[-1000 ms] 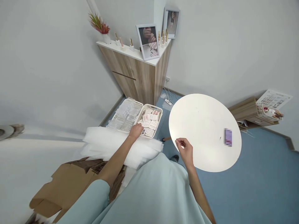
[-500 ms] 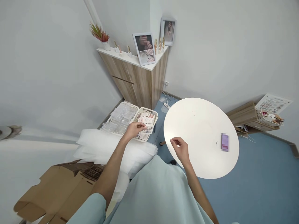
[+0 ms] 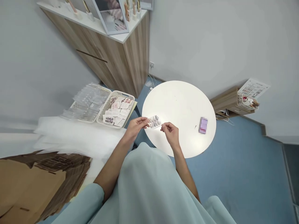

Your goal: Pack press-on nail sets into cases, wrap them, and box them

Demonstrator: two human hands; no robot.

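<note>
Over the near left part of a round white table, a small card of press-on nails is held up, its rows of glossy greyish nails facing me. My left hand pinches the card's left end between thumb and fingers. At its right edge, my right hand is closed too, thumb and fingertips pinched on the lower right corner. Left of the table, a white basket holds many similar nail cards. Beside it, another basket is piled with clear plastic cases.
White foam sheets lie in front of the baskets, with flattened cardboard boxes nearer me. A pixelated purple item lies on the table's right. A wooden cabinet stands behind, and a low wooden shelf against the right wall.
My left hand has moved from over the card basket to the table, bringing the nail card. My right hand has come to meet it. The view has tilted down and turned right.
</note>
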